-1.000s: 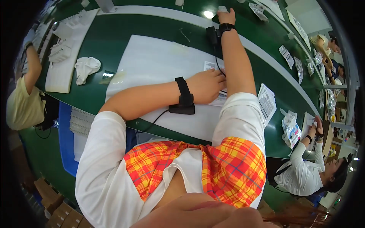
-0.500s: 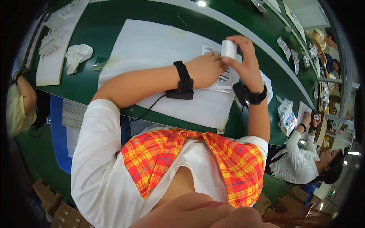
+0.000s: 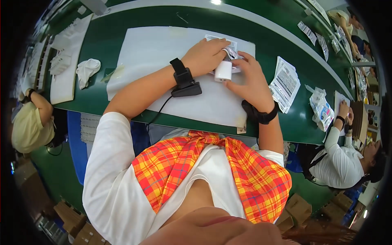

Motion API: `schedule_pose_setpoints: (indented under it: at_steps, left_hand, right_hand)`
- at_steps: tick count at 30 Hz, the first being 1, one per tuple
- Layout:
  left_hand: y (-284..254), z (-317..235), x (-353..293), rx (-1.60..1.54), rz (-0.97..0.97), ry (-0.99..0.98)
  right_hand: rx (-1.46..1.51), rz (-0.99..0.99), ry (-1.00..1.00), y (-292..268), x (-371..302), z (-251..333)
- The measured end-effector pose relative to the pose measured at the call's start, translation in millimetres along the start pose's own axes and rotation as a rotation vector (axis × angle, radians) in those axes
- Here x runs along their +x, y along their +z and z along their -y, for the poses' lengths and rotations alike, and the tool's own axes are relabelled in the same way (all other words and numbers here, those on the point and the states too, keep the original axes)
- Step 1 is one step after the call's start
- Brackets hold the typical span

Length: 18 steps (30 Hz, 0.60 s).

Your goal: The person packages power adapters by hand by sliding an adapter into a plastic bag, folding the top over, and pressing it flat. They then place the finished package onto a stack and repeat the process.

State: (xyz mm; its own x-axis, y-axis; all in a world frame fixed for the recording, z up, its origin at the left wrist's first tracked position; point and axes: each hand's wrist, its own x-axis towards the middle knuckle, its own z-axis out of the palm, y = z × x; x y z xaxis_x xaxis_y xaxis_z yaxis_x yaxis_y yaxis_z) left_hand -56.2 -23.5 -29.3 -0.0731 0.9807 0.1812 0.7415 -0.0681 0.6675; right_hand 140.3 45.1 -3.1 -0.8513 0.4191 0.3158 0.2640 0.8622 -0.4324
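On a white sheet (image 3: 143, 61) on the bench, my left hand (image 3: 206, 57) lies over a flat printed plastic bag (image 3: 223, 39). Its fingers are at the bag's mouth, where a shiny edge stands up; the fingertips partly hide that edge. Close by on the near side is a small white charger block (image 3: 223, 72), its end with small slots turned toward me. My right hand (image 3: 254, 79) has this block between thumb and fingers, right beside the bag's mouth. The block looks to be outside the bag.
A stack of printed bags (image 3: 284, 83) lies right of my right hand, with a crumpled plastic packet (image 3: 321, 108) farther right. At left are a white cloth (image 3: 87, 71) and a white board (image 3: 65, 83) bearing white parts. Co-workers sit on both sides. A cable trails from my left wrist.
My right hand has come down and nearer with the charger block, which has tipped slotted end toward me. My left hand has shifted up to the bag's mouth, whose edge now stands raised.
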Motion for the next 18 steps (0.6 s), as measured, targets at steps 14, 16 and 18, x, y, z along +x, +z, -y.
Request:
schedule_pose_setpoints:
  at_steps: [14, 16, 18]
  left_hand:
    - [-11, -1, 4, 0.122, 0.029, 0.111]
    - [-22, -6, 9, -0.141, 0.151, 0.074]
    - [-24, 6, 13, -0.273, 0.113, 0.171]
  right_hand:
    - [0.407, 0.081, 0.349, 7, 23, -21]
    - [0.621, 0.042, 0.364, 7, 19, -30]
    - [0.862, -0.038, 0.38, 5, 20, -28]
